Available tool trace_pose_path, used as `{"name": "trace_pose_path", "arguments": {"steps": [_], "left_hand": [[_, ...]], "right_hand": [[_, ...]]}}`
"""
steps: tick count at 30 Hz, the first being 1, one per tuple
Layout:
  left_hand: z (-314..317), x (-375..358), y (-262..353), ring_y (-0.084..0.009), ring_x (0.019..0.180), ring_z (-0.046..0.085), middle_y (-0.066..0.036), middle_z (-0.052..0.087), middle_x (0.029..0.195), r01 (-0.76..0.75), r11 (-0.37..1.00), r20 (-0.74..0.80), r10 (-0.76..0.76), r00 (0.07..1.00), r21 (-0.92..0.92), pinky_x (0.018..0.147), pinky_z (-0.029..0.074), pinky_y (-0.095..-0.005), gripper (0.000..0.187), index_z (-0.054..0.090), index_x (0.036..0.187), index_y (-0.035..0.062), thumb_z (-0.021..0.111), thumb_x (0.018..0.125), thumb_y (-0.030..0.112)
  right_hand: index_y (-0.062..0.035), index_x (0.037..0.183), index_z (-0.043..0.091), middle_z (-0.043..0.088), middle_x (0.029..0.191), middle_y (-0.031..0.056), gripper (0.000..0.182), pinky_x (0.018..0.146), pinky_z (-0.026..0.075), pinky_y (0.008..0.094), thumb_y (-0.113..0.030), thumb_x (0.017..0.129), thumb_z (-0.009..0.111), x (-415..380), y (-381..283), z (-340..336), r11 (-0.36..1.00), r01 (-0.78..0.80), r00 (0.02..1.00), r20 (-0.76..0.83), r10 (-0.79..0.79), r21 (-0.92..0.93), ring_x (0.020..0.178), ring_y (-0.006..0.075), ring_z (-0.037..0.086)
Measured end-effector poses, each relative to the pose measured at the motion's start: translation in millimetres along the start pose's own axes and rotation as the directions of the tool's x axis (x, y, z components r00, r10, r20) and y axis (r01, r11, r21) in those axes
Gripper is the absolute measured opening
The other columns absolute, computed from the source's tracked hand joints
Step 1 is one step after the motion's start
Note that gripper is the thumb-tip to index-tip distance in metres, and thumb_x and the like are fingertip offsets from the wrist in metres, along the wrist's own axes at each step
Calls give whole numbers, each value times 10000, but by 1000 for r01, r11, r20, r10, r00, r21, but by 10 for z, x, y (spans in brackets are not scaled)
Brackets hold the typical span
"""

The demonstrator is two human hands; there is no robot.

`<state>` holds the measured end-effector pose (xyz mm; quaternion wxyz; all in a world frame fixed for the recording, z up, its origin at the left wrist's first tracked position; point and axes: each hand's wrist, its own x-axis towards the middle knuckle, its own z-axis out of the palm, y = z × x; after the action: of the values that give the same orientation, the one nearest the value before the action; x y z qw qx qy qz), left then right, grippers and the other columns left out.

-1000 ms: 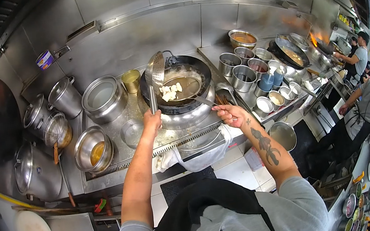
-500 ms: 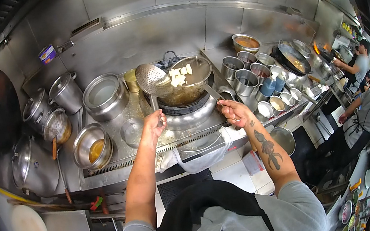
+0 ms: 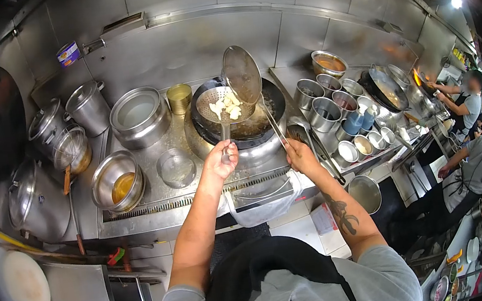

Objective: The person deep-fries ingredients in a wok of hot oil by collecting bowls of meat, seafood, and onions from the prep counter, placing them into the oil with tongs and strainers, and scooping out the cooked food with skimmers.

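Observation:
My left hand [image 3: 222,159] is closed round the handle of a perforated ladle [image 3: 206,101]. Pale yellow food pieces [image 3: 227,107] lie in the ladle's bowl, above the left part of a dark wok [image 3: 275,98]. The handle of a round mesh strainer [image 3: 242,75] is gripped in my right hand [image 3: 301,156]. The strainer is tilted up on its side, its lower edge close to the ladle. Brownish liquid [image 3: 250,128] shows in the wok below. Whether strainer and ladle touch, I cannot tell.
Steel containers [image 3: 325,112] with sauces stand right of the wok, beside a second wok [image 3: 387,90]. A steel pot [image 3: 139,118], a yellow tin [image 3: 180,98] and a bowl of yellow liquid [image 3: 117,182] are on the left. Co-workers [image 3: 475,165] stand at the far right.
The food pieces have passed from the strainer into the ladle. The ladle has moved right and lies level under them; the strainer has risen and tipped up on its side.

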<state>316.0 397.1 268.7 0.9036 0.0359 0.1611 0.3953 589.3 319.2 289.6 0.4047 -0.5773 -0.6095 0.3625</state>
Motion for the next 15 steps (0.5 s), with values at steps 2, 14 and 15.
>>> {"name": "trace_pose_path", "arguments": {"steps": [2,14,15], "left_hand": [[-53,13,14,-137,544,497,-31,527,683,22,999,45,-21,999,-33,458,411,-244,157,491,902,-6,542,876,140],[-207,-529,205,-126,549,502,-26,533,695,-147,989,41,148,988,-25,469,413,-249,189,516,968,-7,586,861,133],[-224,-632,256,-128,552,504,-25,537,693,-128,990,45,130,990,-55,471,416,-252,173,524,940,9,599,855,140]], "right_hand": [[-85,1224,525,466,555,-2,305,316,282,239,-254,987,436,50,117,20,999,24,999,-36,-26,-44,345,81,379],[-114,1188,527,508,581,-9,287,315,264,218,-290,971,461,176,-272,-281,912,-249,961,-31,273,326,354,73,395],[-108,1192,524,508,581,-8,293,316,265,221,-289,970,461,231,-222,-320,924,-262,956,-58,289,280,354,75,396]]}}
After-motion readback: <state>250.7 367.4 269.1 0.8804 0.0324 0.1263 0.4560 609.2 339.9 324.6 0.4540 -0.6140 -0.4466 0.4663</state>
